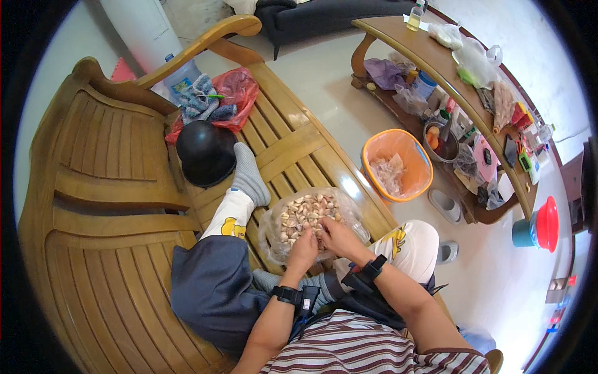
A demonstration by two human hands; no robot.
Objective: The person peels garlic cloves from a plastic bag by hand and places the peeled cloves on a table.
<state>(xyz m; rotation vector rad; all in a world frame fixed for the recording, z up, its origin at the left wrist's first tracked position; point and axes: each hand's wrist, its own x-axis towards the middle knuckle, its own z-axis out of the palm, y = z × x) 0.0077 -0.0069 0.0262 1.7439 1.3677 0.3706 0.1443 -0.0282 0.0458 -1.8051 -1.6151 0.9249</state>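
Observation:
A clear plastic bag [270, 236] lies spread wide on the slatted wooden bench [299, 145], filled with many garlic cloves [306, 210]. My left hand [302, 252] is over the near edge of the cloves, its fingers bent inward. Close beside it, my right hand [340, 237] reaches in from the right, fingers curled towards the left fingertips. Whatever may be between the fingertips is too small and too covered to make out. Black straps with small devices circle both wrists.
Right of the bench stands an orange bin [423, 182] with a plastic liner. A black helmet-like object [205, 152] and a red plastic bag [243, 93] rest further along the bench. Beyond the bin is a cluttered wooden table [434, 51]. Grey slippers [444, 205] lie on the floor.

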